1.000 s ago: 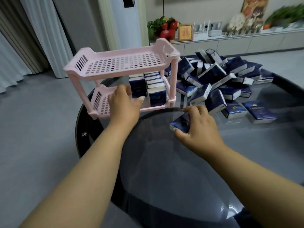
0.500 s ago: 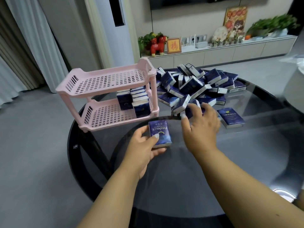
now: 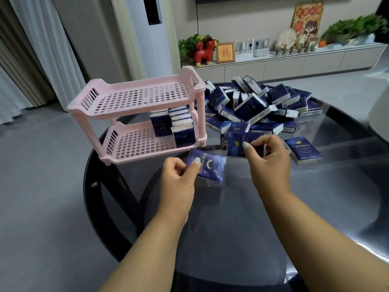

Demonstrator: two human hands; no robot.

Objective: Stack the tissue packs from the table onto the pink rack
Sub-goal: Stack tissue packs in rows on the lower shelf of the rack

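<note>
1. Holding one tissue pack in each hand, above the glass table (image 3: 231, 207) just in front of the pink rack (image 3: 136, 114).
2. Left hand (image 3: 179, 178): thumb and curled fingers pinch the near pack (image 3: 207, 166) by its left edge; pack tilted, printed face up.
3. Right hand (image 3: 269, 159): thumb and fingers pinch the second pack (image 3: 242, 144), held just right of the first and slightly farther from the camera.
4. Rack state: a short row of packs (image 3: 172, 127) stands upright at the right end of the lower shelf; the rest of that shelf and the whole top shelf (image 3: 143, 95) are bare.
5. Supply: a large pile of packs (image 3: 256, 108) lies behind and right of the rack; one single pack (image 3: 303, 150) lies flat just right of the right hand.
6. Step, as judged: carry phase, early in the task.
7. Next move calls for turning each pack upright and sliding it under the top shelf, against the left side of the row, without toppling it.
</note>
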